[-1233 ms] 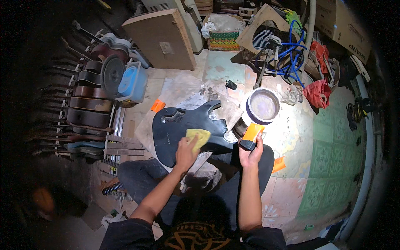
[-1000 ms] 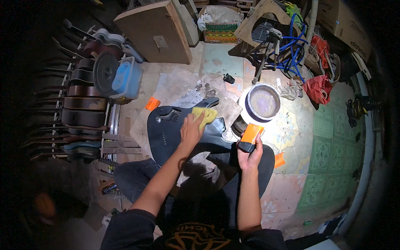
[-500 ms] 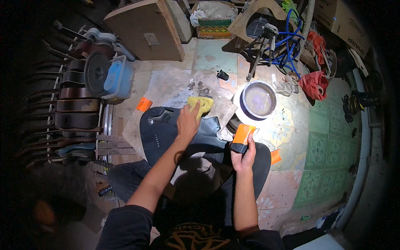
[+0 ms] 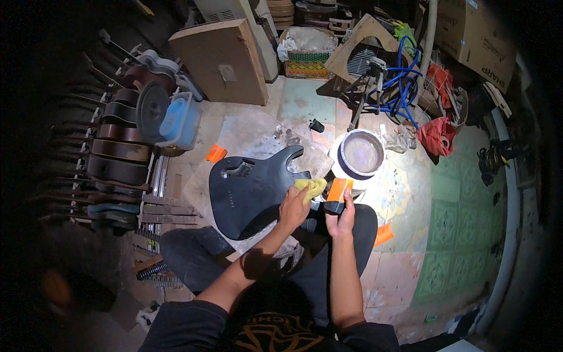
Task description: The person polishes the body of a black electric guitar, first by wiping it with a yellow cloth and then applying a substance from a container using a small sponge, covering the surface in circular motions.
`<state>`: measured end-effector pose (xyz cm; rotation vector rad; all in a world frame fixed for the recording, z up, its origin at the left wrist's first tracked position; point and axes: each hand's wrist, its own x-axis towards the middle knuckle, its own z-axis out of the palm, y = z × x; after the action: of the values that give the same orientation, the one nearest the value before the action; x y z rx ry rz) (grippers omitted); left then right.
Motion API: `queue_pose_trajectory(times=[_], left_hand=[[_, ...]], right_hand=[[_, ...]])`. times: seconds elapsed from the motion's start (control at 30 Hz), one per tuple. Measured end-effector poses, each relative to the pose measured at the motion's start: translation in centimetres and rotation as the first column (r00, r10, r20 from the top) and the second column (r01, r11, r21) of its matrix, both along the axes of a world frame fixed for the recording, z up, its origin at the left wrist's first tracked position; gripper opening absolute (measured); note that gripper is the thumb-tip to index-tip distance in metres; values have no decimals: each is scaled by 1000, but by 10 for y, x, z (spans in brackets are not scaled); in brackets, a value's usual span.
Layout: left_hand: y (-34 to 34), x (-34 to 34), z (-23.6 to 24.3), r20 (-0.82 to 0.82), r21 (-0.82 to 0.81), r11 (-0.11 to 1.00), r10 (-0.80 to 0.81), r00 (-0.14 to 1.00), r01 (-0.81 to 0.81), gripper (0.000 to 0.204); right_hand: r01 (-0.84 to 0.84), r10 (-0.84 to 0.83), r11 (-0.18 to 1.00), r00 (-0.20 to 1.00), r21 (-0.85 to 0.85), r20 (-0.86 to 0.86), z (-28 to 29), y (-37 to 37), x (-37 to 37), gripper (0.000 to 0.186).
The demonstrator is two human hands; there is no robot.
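Observation:
A dark electric guitar body [image 4: 249,190] lies in front of me on a worn sheet over the tiled floor, its cut-outs facing up. My left hand [image 4: 293,210] grips a yellow cloth [image 4: 312,188] at the body's right edge; whether the cloth touches the body I cannot tell. Just right of it, my right hand [image 4: 342,222] holds a black block with an orange sheet [image 4: 338,192] over its top, clear of the body. The fingers of my right hand wrap around the block's side.
Beyond the right hand stands a round basin [image 4: 362,154]. Orange pieces [image 4: 216,154] lie on the floor, another [image 4: 383,234] by my right knee. Guitars [image 4: 120,149] hang in a row at left beside a plastic tub [image 4: 180,123]. A blue hose [image 4: 404,88] is at the back right.
My left hand has moved right and nearer with the yellow cloth, off the top of the guitar body toward the block. The body's upper horn now shows. My right hand keeps its hold.

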<state>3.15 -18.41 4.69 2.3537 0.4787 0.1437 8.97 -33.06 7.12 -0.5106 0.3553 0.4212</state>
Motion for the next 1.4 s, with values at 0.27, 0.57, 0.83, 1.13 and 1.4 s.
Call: queue_pose_trajectory(times=[0.27, 0.57, 0.83, 1.13, 1.4], left_hand=[[80, -80, 12, 51, -116, 988, 104, 993, -97, 26], [113, -111, 38, 9, 480, 796, 416, 909, -369, 77], [53, -28, 2, -192, 366, 792, -449, 873, 488, 86], [134, 94, -27, -120, 518, 853, -4, 993, 66, 77], [157, 100, -34, -45, 565, 814, 196, 979, -137, 76]], right_hand=[[33, -31, 999, 998, -35, 53, -4, -12, 1, 30], [-31, 36, 991, 999, -129, 37, 1, 10, -6, 27], [-48, 41, 986, 998, -159, -43, 12, 10, -6, 27], [-82, 54, 972, 990, -220, -131, 22, 14, -9, 28], [-363, 443, 664, 895, -654, -48, 19, 33, -5, 50]])
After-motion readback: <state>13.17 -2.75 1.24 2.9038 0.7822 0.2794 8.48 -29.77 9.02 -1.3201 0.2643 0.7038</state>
